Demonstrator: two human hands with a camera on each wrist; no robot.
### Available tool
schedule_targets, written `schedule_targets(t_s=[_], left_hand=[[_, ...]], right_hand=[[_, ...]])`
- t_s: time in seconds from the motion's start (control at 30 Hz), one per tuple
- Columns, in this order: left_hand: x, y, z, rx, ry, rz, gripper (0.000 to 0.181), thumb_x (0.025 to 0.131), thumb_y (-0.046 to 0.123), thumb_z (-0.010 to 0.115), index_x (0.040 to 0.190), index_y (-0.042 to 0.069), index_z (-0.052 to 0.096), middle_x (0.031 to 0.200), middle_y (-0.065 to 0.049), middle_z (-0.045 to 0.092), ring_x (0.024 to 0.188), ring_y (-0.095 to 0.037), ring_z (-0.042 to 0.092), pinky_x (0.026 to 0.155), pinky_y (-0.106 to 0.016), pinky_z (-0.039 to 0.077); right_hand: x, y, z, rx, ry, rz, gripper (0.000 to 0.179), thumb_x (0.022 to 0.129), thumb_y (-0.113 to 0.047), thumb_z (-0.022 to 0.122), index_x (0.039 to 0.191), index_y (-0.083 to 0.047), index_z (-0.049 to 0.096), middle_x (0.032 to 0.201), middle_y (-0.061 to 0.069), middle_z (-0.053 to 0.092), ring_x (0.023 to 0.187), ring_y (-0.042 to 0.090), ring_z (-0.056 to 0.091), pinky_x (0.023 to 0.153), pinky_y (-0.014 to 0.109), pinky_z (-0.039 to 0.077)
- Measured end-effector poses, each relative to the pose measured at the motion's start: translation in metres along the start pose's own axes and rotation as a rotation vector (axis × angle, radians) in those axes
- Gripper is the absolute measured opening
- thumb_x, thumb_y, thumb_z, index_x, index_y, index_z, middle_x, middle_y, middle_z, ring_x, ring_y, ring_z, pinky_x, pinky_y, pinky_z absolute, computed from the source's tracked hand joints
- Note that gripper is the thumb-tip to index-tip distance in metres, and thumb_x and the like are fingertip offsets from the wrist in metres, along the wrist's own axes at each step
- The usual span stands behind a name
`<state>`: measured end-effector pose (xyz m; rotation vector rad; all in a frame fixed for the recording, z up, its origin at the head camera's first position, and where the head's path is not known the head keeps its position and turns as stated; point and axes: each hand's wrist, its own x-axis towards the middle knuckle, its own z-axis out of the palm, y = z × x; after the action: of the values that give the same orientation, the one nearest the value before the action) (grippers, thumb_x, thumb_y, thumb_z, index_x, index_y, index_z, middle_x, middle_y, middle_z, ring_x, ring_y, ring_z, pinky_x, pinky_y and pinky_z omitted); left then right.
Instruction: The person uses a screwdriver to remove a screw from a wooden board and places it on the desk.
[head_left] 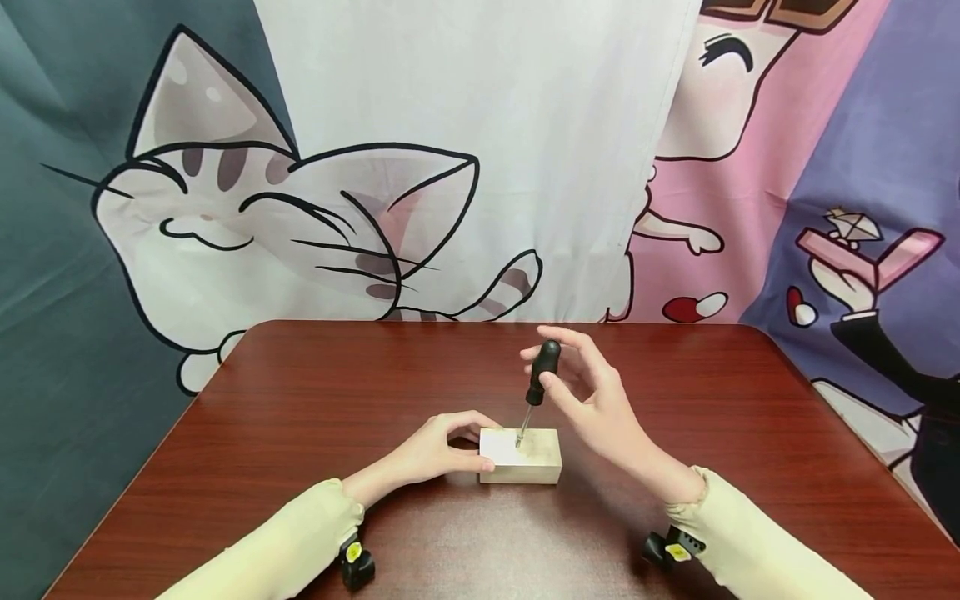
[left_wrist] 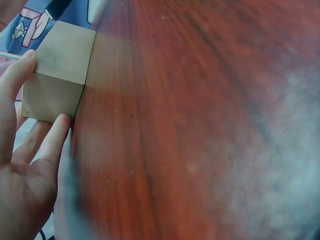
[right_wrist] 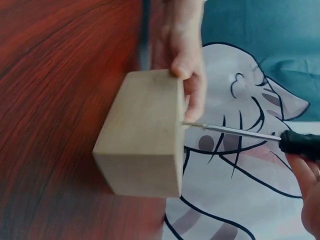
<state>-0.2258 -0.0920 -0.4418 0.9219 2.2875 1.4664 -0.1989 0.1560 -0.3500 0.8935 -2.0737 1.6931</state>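
Note:
A pale wooden block [head_left: 521, 473] lies on the table, its long side facing me. My left hand [head_left: 442, 450] grips its left end, thumb on the near side and fingers at the far side; the left wrist view shows the block [left_wrist: 62, 55] between thumb and fingertips. A screwdriver [head_left: 546, 358] with a black handle stands tilted over the top of the block. My right hand [head_left: 600, 400] holds the handle between thumb and fingers. In the right wrist view, a small brassy screw [right_wrist: 194, 124] projects from the block's face, in line with the screwdriver's shaft [right_wrist: 240, 132].
The reddish-brown wooden table [head_left: 337, 375] spreads out on all sides of the block. Behind its far edge hangs a curtain [head_left: 480, 92] printed with a cartoon cat. A small black camera [head_left: 357, 567] hangs at the left sleeve, another [head_left: 663, 548] at the right.

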Motion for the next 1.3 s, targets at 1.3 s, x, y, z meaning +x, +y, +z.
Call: schedule_targets(t_s=[1.3], left_hand=[[-0.001, -0.002, -0.001, 0.003, 0.001, 0.006, 0.042, 0.081, 0.029, 0.083, 0.12, 0.028, 0.066, 0.11, 0.005, 0.071, 0.1, -0.008, 0.067, 0.089, -0.028, 0.055]], right_hand=[[0.001, -0.001, 0.001, -0.052, 0.065, -0.003, 0.042, 0.089, 0.004, 0.068, 0.126, -0.002, 0.048, 0.114, 0.011, 0.064, 0.092, 0.008, 0.067, 0.073, 0.021, 0.056]])
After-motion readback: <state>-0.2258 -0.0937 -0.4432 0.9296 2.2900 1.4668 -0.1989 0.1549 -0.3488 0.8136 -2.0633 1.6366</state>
